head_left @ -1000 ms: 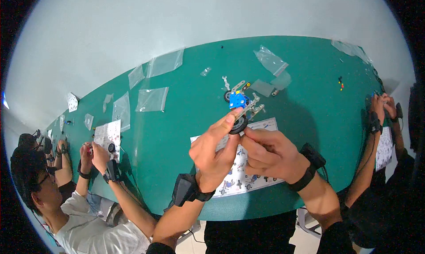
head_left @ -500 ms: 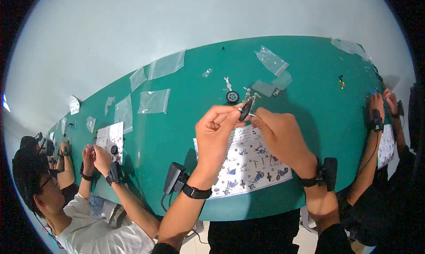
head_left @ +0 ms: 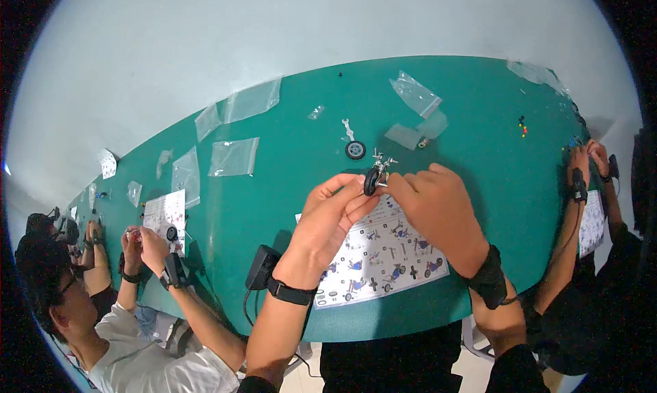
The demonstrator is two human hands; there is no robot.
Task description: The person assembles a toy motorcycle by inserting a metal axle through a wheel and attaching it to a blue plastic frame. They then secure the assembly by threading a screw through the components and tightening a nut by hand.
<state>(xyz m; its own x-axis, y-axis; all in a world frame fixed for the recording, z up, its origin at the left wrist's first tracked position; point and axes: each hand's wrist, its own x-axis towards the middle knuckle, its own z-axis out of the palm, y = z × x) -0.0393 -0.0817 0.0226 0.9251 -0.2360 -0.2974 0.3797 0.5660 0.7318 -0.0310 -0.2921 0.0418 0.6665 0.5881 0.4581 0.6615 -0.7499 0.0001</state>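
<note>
My left hand (head_left: 335,208) is closed on the black wheel (head_left: 371,181) of a small assembly of metal strips (head_left: 382,164), held above the sheet. Close against the wheel's right side, my right hand (head_left: 428,198) has its fingers pinched round a thin light-coloured piece (head_left: 383,185), too small to name. The printed instruction sheet (head_left: 383,256) lies on the green table (head_left: 287,187) under my hands. Beyond them lies a loose black wheel (head_left: 355,150) with a grey hub, touching or nearly touching a small metal wrench (head_left: 348,129).
Clear plastic bags (head_left: 233,157) lie at the left and more bags (head_left: 415,95) at the back right. Small coloured parts (head_left: 523,127) sit further right. A person in white (head_left: 147,345) works at the left, and another person's hands (head_left: 588,160) are at the right.
The assembly has been turned, so its blue part no longer shows. My right hand has turned over, back upward, and grips the thin piece. The loose wheel has come into full view.
</note>
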